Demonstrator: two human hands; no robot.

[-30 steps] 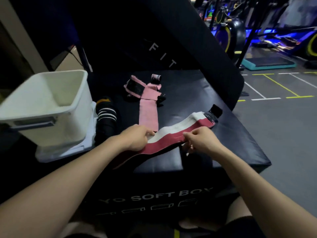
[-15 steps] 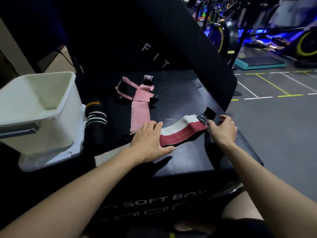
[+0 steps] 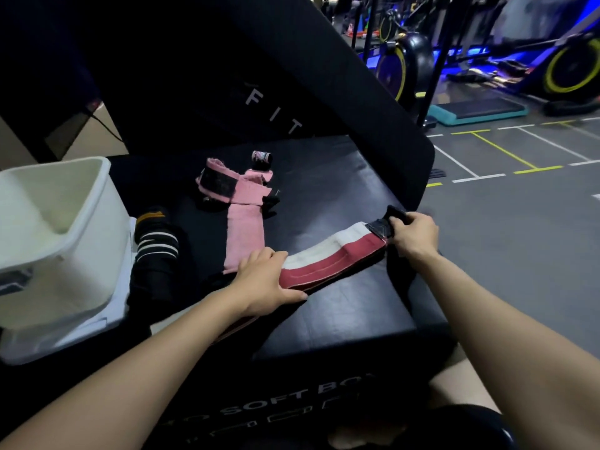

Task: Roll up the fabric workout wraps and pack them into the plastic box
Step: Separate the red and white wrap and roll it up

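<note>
A red and white wrap [image 3: 331, 259] lies stretched across the black soft box [image 3: 341, 319]. My left hand [image 3: 264, 280] presses flat on its near end with straight fingers. My right hand [image 3: 414, 235] grips the wrap's black strap end at the far right. A pink wrap [image 3: 243, 232] lies unrolled behind it, its far end folded over. A black wrap with white stripes [image 3: 156, 251] sits rolled beside the white plastic box [image 3: 94, 222] at the left; the box's inside shows nothing.
A small pink and black roll [image 3: 261, 156] stands at the back of the soft box. A tall black pad rises behind. The plastic box stands on a white lid [image 3: 97, 326]. Gym floor and exercise bikes lie to the right.
My right hand slid along the wrap from its middle to the black strap end and took hold of it. My left hand flattened onto the near end. The wrap now lies straighter.
</note>
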